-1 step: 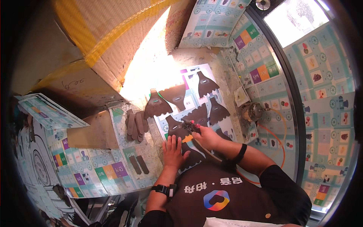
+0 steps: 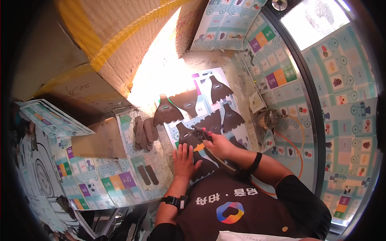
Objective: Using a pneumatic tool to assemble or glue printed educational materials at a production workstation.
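Observation:
My left hand (image 2: 184, 162) lies with its fingers stretched out over the lower edge of a dark brown fan-shaped piece (image 2: 185, 129) with a scalloped rim and a small slit. My right hand (image 2: 219, 145) is closed round a dark spray gun (image 2: 200, 134) with red parts. The gun's nose is over that same piece, and a hose (image 2: 217, 161) runs from it toward my right forearm. Around them, several similar brown pieces (image 2: 168, 112) lie spread on a printed sheet (image 2: 172, 133). Another brown piece (image 2: 204, 166) sits beside my left fingers, close to my apron.
Narrow brown strips (image 2: 145, 134) are piled left of the sheet, with two more strips (image 2: 151, 175) nearer me. Large cardboard boxes (image 2: 100, 40) stand at the far left under bright light. On the right are a metal pot (image 2: 268, 119) with an orange hose (image 2: 295, 146) and a paper-covered wall.
The spray gun in my right hand has shifted very slightly. My left hand and the brown pieces stay where they were.

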Tool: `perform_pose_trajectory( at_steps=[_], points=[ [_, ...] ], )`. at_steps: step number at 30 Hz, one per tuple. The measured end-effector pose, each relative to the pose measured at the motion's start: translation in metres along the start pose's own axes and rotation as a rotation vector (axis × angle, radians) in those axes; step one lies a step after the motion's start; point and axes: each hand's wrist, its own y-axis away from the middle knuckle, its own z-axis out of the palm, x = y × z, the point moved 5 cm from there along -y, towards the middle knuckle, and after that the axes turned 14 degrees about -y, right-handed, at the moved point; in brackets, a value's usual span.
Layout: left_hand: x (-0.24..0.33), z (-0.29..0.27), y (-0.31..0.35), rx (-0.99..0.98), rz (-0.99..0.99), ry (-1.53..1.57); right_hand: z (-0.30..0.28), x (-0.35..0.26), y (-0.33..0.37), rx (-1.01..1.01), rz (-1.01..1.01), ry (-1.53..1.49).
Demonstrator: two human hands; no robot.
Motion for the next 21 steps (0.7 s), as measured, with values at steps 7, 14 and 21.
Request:
perform_pose_trajectory(
  at_steps=[7,14,21],
  points=[
    [0.004,-0.009,-0.001,0.062,0.013,-0.011,0.005,0.002,0.010,-0.087,-0.126,-0.045],
    [0.008,-0.012,0.015,0.070,0.022,0.057,-0.036,0.058,0.070,0.042,-0.007,-0.092],
    [0.025,0.015,0.105,0.077,0.444,-0.070,-0.003,0.082,0.127,-0.076,-0.015,-0.111]
  ],
)
